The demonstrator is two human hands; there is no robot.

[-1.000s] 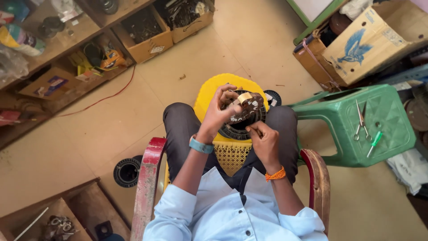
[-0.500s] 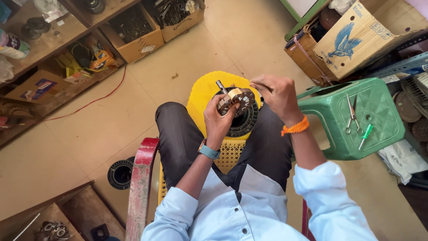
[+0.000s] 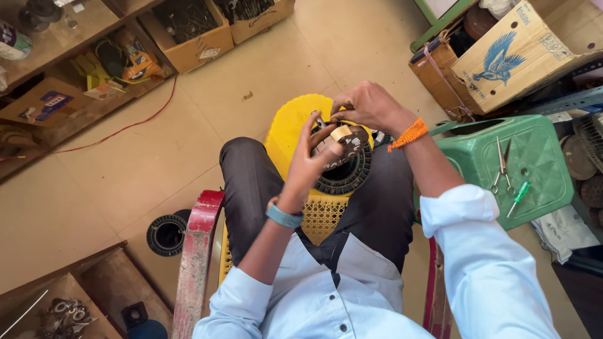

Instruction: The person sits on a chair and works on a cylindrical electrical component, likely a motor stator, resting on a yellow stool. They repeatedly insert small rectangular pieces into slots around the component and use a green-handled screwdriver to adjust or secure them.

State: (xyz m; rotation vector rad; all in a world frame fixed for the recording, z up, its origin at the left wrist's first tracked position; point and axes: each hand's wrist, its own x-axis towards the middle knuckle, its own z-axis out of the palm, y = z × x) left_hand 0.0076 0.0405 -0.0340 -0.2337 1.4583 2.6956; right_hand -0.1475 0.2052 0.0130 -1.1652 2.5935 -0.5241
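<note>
I sit on a chair and hold a round dark motor stator (image 3: 349, 164) with copper windings above my lap, over a yellow plastic stool (image 3: 292, 125). My left hand (image 3: 312, 160), with a teal wristband, grips the stator from its left side. My right hand (image 3: 367, 105), with an orange thread band on the wrist, pinches at the top of the stator, where a tan strip of tape or paper (image 3: 340, 132) sits. What the fingertips grip there is too small to tell.
A green plastic stool (image 3: 534, 154) on my right carries scissors (image 3: 500, 166) and a green-handled screwdriver (image 3: 519, 196). Cardboard boxes (image 3: 515, 53) stand behind it. A black round part (image 3: 166, 234) lies on the floor at left. Wooden shelves (image 3: 75, 69) with parts line the left side.
My right arm has swung outward and the hand has risen to the top of the stator. The left hand keeps its grip on the stator throughout.
</note>
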